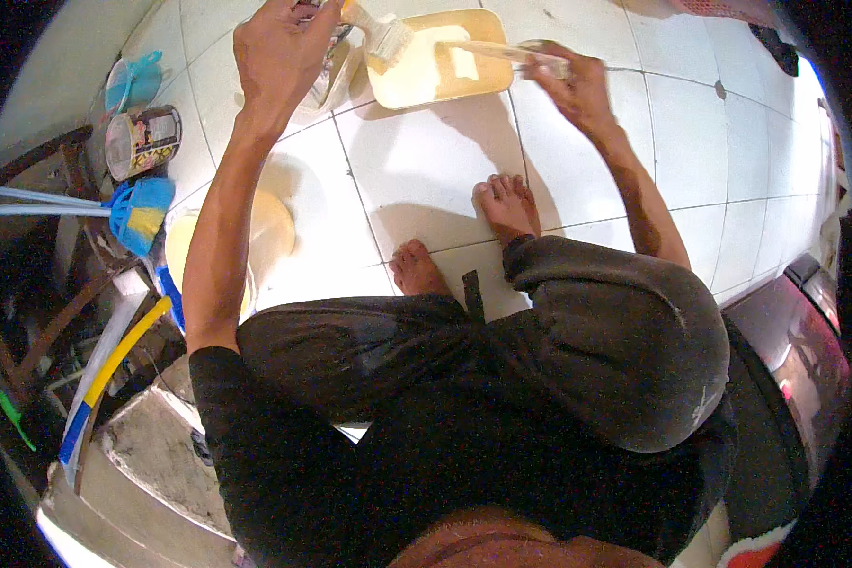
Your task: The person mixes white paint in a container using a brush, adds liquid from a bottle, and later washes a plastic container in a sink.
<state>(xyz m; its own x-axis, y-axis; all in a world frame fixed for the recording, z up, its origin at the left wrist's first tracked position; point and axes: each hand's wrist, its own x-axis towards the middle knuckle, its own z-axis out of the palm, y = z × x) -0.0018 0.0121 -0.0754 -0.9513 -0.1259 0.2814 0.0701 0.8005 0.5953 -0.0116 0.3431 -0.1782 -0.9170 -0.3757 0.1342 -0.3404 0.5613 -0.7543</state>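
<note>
At the top, my left hand is closed around the handle of a paintbrush, whose pale, paint-coated bristles hang over the left edge of a shallow beige tray. Cream-coloured paint covers much of the tray's inside. From the right, my right hand grips a flat, paint-smeared stick, its far end reaching over the tray. A pale, stained container stands beside the tray, partly hidden by my left hand and wrist.
On the left are a round tub with cream contents, a clear plastic bucket, a turquoise container and a blue broom. My bare feet rest on white tiles. A dark, shiny object stands at right.
</note>
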